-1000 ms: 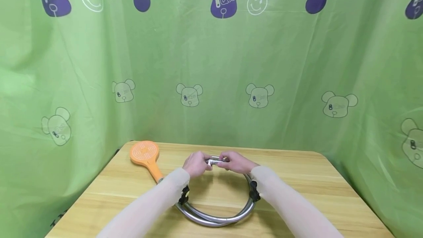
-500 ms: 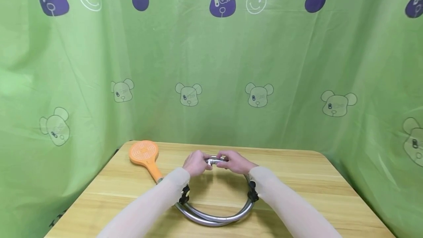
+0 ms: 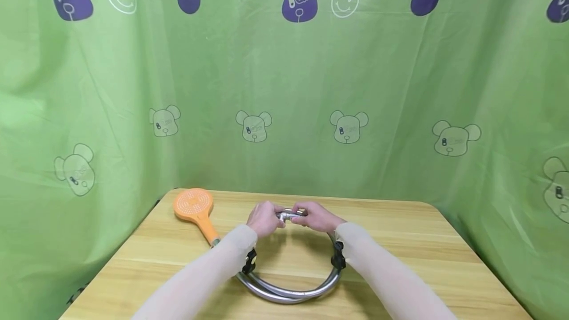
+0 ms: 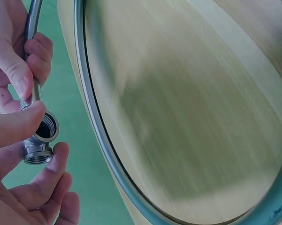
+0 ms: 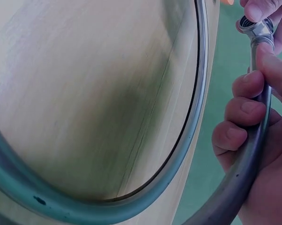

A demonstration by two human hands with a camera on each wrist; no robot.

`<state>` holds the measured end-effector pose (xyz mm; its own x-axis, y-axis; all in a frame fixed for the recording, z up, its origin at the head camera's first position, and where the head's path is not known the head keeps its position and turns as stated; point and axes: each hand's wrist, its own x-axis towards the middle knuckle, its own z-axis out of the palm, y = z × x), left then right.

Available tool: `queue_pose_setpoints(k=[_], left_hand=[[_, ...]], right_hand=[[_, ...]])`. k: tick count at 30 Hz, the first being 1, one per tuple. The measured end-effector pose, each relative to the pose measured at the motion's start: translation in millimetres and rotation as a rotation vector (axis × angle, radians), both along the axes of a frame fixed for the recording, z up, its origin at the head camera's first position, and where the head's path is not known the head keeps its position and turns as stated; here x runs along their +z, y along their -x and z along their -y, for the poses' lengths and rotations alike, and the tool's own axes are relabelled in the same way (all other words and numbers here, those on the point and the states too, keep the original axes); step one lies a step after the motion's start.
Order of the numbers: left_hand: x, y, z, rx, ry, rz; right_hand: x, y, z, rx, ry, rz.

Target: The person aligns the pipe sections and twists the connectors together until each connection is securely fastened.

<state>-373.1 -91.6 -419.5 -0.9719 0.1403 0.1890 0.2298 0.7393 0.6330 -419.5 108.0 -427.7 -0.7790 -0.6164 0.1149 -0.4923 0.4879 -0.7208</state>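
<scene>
Close together over the far half of the table are my left hand (image 3: 264,219) and right hand (image 3: 317,217). Thumb and fingers of the left one pinch a small chrome pipe fitting (image 4: 38,146) with threaded openings, two of which face the left wrist camera. Curled round the end of a silver shower hose (image 5: 246,159), right below this fitting, are the fingers of my right hand. The rest of the hose lies in a loop toward me. To the left, an orange shower head (image 3: 193,204) lies face up, its handle end near the hose and partly behind my left forearm.
A light wooden table (image 3: 400,256) carries everything. Behind it and along both sides hangs a green curtain (image 3: 293,78) with bear prints. Black wrist cameras on both wrists overlap the hose loop in the head view.
Both hands keep their hold on the fitting and the hose. My right wrist has shifted very slightly to the left.
</scene>
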Motion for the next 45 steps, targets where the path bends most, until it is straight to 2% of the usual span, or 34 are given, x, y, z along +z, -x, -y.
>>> queue_pose_setpoints(k=[5,15,20,23,35,45], left_hand=[[1.6,-0.1,-0.6,0.007,0.028,-0.016],[2.7,2.8,-0.7,-0.026,0.078,-0.047],[5.1,2.3,-1.8,-0.015,0.104,-0.096],[6.9,1.0,-0.7,-0.012,0.085,-0.106],[6.9,-2.1,9.4,-0.038,0.088,-0.046],[3.7,-2.1,20.8,-0.049,0.142,-0.050]], right_hand=[[0.6,-1.9,-0.7,-0.003,0.008,0.006],[3.7,-1.6,-4.5,-0.021,0.006,-0.004],[6.3,-0.3,-9.3,-0.086,0.016,-0.012],[4.8,2.2,-15.0,-0.133,0.017,-0.020],[-1.1,7.5,-37.4,-0.286,-0.019,0.001],[-9.7,11.0,-53.3,-0.445,-0.094,-0.096]])
